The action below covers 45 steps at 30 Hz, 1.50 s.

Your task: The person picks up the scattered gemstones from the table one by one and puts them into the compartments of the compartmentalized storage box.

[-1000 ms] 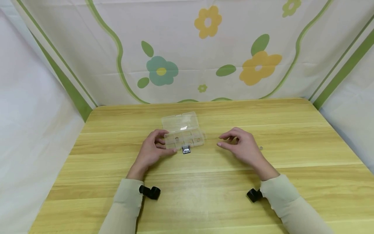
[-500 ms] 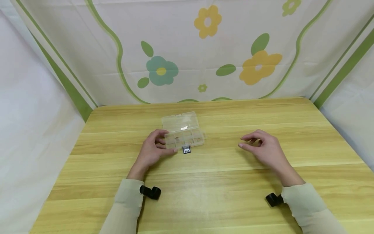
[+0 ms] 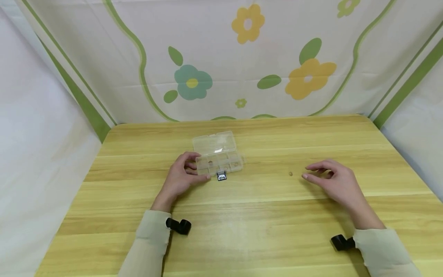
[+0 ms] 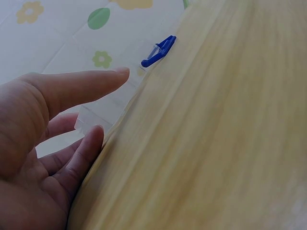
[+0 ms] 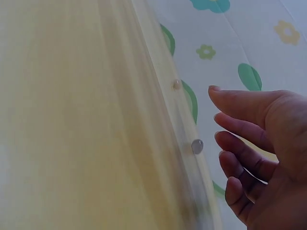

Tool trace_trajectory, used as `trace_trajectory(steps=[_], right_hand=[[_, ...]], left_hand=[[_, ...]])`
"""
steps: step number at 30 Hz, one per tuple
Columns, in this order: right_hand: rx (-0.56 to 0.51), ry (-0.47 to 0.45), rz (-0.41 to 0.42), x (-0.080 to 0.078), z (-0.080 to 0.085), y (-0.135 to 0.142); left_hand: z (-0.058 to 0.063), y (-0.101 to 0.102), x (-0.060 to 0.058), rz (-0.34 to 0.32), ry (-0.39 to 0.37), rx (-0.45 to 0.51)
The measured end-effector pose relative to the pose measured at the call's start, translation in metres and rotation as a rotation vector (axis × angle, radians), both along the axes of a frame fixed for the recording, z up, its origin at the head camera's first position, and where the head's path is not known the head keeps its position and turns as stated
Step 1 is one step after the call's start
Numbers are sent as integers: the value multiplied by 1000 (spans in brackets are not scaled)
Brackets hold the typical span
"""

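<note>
A clear plastic compartment box (image 3: 219,164) lies on the table with its lid (image 3: 214,143) raised at the back. A blue latch (image 4: 160,51) sticks out at its front. My left hand (image 3: 180,175) holds the box's left end, thumb along the front and fingers at the far side. A few small things sit in the compartments, too small to identify. To the right, my right hand (image 3: 333,181) hovers over the table, fingers loosely bent, with nothing seen between them. A small round bead (image 3: 290,174) lies left of its fingertips. In the right wrist view, a greyish bead (image 5: 197,146) and a smaller-looking one (image 5: 176,84) show.
The wood-grain table (image 3: 242,231) spreads out in front of the box. A white cloth with printed flowers (image 3: 214,104) hangs along the table's back edge, and more white cloth (image 3: 41,134) closes off the sides.
My right hand has moved to the right, away from the box. The bead left of its fingertips now shows, while the bead seen earlier beside the hand is out of sight. My left hand stays put.
</note>
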State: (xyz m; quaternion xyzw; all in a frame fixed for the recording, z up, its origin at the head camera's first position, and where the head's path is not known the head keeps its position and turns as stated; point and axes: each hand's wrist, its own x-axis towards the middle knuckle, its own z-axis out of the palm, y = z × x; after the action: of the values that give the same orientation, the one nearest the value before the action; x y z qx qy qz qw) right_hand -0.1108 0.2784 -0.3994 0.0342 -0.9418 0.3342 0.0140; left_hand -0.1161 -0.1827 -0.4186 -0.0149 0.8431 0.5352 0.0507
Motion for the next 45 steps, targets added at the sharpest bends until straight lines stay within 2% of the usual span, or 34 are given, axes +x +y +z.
trace_trajectory(steps=[5,12,26,45], right_hand=[[-3,-24,-11,1,1,5],[-5,-43,24,-3,-3,3],[72,18,49,-1,-9,15],[72,38,60,-2,-12,15]], left_hand=[[-1,0,-1,5,-1,-4],[-3,-1,-2,-2,16,-5],[0,1,-1,-13,14,5],[-1,0,0,-8,4,13]])
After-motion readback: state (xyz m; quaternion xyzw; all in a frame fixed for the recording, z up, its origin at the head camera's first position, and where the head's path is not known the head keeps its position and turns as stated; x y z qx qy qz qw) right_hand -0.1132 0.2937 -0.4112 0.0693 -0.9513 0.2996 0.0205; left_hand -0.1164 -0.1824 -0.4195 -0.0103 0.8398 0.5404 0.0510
